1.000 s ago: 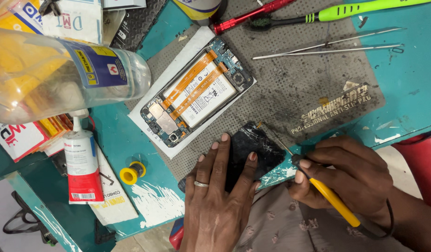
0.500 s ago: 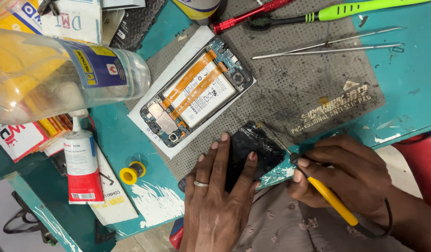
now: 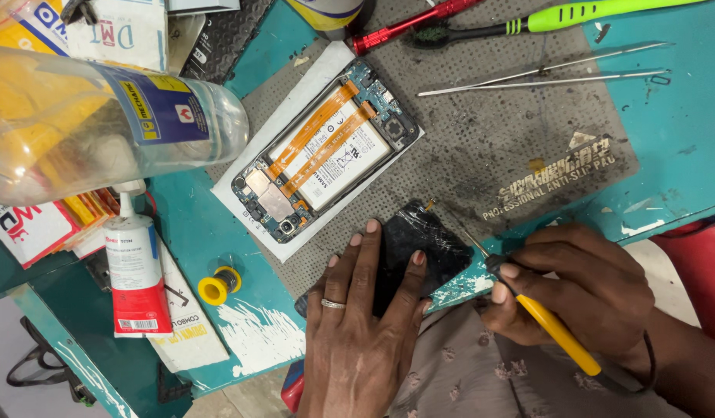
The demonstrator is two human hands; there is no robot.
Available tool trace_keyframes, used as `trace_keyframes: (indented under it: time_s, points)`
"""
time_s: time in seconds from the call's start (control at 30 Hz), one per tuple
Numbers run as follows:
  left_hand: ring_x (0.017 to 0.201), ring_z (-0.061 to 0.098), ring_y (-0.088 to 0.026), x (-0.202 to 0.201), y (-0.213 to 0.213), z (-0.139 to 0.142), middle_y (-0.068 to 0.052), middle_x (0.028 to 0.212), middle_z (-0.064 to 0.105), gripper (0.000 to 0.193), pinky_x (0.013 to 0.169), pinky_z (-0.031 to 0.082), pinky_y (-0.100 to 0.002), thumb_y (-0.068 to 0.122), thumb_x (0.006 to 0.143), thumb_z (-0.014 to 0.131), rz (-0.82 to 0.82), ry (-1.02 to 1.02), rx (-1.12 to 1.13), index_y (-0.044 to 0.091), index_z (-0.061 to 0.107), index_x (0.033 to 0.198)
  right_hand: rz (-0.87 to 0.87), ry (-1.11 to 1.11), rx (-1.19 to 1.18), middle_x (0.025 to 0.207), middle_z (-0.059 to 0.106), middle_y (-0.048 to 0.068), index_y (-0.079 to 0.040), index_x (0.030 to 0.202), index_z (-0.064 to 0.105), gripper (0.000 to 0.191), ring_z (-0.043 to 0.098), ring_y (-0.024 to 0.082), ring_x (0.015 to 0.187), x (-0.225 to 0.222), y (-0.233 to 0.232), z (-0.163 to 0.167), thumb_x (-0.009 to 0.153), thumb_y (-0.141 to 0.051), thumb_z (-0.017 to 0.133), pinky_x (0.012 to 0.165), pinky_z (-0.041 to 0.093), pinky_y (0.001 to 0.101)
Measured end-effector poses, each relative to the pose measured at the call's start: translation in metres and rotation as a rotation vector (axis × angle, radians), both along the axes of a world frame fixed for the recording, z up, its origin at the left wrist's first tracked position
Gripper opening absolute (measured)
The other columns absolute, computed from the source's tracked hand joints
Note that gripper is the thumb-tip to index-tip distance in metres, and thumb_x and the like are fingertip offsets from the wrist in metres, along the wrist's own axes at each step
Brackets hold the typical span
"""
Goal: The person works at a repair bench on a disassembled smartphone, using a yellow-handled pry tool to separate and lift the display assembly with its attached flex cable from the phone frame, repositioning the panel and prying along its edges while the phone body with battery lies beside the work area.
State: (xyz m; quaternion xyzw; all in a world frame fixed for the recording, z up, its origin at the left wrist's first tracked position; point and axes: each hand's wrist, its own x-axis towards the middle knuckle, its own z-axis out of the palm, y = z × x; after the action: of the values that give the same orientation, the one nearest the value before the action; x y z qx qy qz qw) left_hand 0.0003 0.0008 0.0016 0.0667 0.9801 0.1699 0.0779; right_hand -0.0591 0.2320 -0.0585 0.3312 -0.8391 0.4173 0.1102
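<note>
While pinned flat at the mat's near edge under spread left hand (image 3: 357, 325), cracked black phone screen (image 3: 418, 249) judged thin, light, brittle; best held by its edges. Right hand (image 3: 582, 298) pinched on yellow-handled screwdriver (image 3: 545, 319), tip at screen's corner. Beyond, opened phone (image 3: 326, 155) on white sheet. Farther left, glue tube (image 3: 134, 267) and clear bottle (image 3: 102, 128), liquid level not discernible.

free: grey mat (image 3: 528, 147) right of opened phone (image 3: 326, 151) | blocked: left by lying bottle (image 3: 102, 120), top by tweezers (image 3: 543, 77), green brush (image 3: 566, 17)
</note>
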Motion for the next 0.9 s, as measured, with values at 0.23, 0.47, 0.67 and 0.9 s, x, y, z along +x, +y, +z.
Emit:
trace_keyframes:
  time_s: [0.23, 0.47, 0.67, 0.9]
  points:
    - [0.134, 0.051, -0.040, -0.0001, -0.0001, -0.0002, -0.023, 0.154, 0.046, 0.051, 0.105, 0.044, -0.058, 0.039, 0.084, 0.078, -0.005, 0.009, 0.004, 0.023, 0.070, 0.132, -0.010, 0.027, -0.001, 0.076, 0.067, 0.009, -0.005, 0.090, 0.072, 0.016, 0.067, 0.027, 0.071, 0.0012, -0.0020, -0.0029, 0.078, -0.012, 0.080, 0.062, 0.057, 0.0344]
    - [0.134, 0.051, -0.041, -0.0006, -0.0002, 0.0004, -0.023, 0.154, 0.046, 0.051, 0.104, 0.044, -0.059, 0.038, 0.084, 0.078, -0.009, 0.008, 0.002, 0.023, 0.070, 0.132, 0.010, 0.031, -0.017, 0.078, 0.068, 0.009, -0.004, 0.090, 0.071, 0.018, 0.067, 0.026, 0.072, -0.0017, -0.0003, -0.0028, 0.079, -0.013, 0.081, 0.062, 0.057, 0.0335]
    - [0.134, 0.051, -0.040, -0.0004, -0.0002, 0.0006, -0.023, 0.154, 0.046, 0.051, 0.104, 0.044, -0.059, 0.038, 0.084, 0.078, -0.006, 0.008, 0.003, 0.023, 0.070, 0.132, 0.024, 0.033, -0.008, 0.080, 0.068, 0.008, -0.004, 0.092, 0.072, 0.018, 0.067, 0.026, 0.072, -0.0016, -0.0003, -0.0016, 0.079, -0.012, 0.081, 0.064, 0.058, 0.0355]
    - [0.134, 0.051, -0.040, 0.0000, 0.0004, 0.0004, -0.022, 0.154, 0.046, 0.050, 0.104, 0.045, -0.058, 0.039, 0.084, 0.078, -0.004, 0.013, -0.013, 0.024, 0.071, 0.131, 0.031, 0.008, 0.008, 0.080, 0.068, 0.008, -0.005, 0.095, 0.072, 0.027, 0.068, 0.025, 0.073, -0.0011, -0.0003, -0.0006, 0.078, -0.021, 0.086, 0.064, 0.057, 0.0345]
